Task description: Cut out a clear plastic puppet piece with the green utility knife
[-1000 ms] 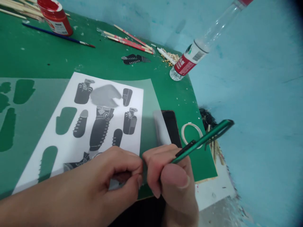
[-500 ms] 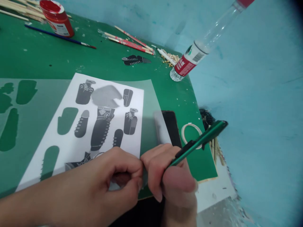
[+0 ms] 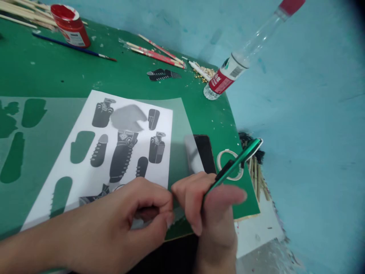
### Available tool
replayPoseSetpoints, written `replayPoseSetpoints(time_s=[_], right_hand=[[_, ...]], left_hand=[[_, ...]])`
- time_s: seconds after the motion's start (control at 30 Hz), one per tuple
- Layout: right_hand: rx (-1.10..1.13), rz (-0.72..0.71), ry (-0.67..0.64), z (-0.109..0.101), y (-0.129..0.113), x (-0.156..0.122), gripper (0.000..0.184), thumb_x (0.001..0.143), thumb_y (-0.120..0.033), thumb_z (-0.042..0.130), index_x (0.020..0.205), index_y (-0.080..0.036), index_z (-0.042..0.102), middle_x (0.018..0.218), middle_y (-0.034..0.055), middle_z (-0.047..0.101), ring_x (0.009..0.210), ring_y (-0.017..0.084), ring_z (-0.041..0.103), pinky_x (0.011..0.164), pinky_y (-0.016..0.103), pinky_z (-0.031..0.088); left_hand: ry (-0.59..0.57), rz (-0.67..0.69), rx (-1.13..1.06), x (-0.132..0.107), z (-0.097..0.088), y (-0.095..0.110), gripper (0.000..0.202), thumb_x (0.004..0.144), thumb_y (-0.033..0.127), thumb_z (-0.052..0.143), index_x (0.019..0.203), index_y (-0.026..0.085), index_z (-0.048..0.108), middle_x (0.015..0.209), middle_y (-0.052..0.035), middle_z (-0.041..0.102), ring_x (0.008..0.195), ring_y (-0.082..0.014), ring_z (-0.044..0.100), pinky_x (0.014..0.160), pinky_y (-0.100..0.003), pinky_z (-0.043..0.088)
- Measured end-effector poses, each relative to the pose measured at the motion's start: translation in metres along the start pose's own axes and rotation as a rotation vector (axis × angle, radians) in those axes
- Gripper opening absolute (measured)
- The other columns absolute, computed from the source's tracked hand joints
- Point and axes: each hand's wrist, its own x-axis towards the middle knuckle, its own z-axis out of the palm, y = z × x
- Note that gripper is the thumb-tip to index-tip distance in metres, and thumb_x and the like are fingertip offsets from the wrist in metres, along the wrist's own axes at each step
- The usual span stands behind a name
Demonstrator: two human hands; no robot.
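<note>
My left hand (image 3: 134, 220) is closed in a pinch at the lower edge of the printed sheet; what its fingertips hold is hidden. Close beside it, my right hand (image 3: 205, 201) grips a slim green utility knife (image 3: 235, 165) with a black slider, angled up and right; its thumb sticks out. The white sheet (image 3: 129, 123) bears dark printed shapes of figure parts and has several cut-out openings. A translucent sheet (image 3: 178, 133) spreads beyond both its sides, with cut-out openings at left.
Black phone (image 3: 205, 152) and white tape ring (image 3: 219, 161) lie at right on the green tabletop (image 3: 114, 80). A bottle (image 3: 221, 80) stands by the wall. Behind are dark cut-outs (image 3: 164, 74), chopsticks (image 3: 156, 55), a paintbrush (image 3: 71, 46) and a red paint jar (image 3: 75, 34).
My right hand has shifted slightly right, its thumb now stretched out further, and the knife's upper end has tipped a little left. The left hand stays nearly still.
</note>
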Motion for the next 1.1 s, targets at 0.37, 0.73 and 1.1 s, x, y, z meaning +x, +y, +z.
replayPoseSetpoints(time_s=[0.37,0.73,1.1], right_hand=[[-0.004,-0.076,0.387,0.012,-0.03,-0.008,0.059,0.115,-0.055,0.062,0.064,-0.025,0.064,0.053,-0.0033,0.042,0.052,0.015,0.041,0.048,0.03,0.031],[0.276,-0.153,0.392,0.031,-0.01,0.004,0.032,0.108,-0.052,0.083,0.095,-0.03,0.063,0.058,-0.012,0.044,0.046,0.01,0.029,0.042,0.015,0.029],[-0.042,-0.337,0.856,0.055,-0.001,0.0,0.04,0.113,-0.053,0.073,0.083,-0.027,0.069,0.057,-0.0093,0.047,0.046,0.01,0.039,0.044,0.017,0.035]], left_hand=[[0.117,0.18,0.123,-0.002,-0.003,0.006,0.036,0.111,0.031,0.061,0.076,0.025,0.063,0.07,0.0012,0.064,0.063,-0.0158,0.059,0.064,-0.022,0.053],[0.321,0.19,-0.093,0.012,0.003,0.008,0.024,0.106,0.026,0.076,0.088,0.027,0.09,0.066,0.0022,0.078,0.056,-0.0129,0.062,0.059,-0.022,0.052],[0.621,0.392,0.09,0.006,0.008,-0.01,0.051,0.097,0.008,0.087,0.126,0.05,0.09,0.098,0.0082,0.094,0.07,-0.0158,0.088,0.071,-0.022,0.07]])
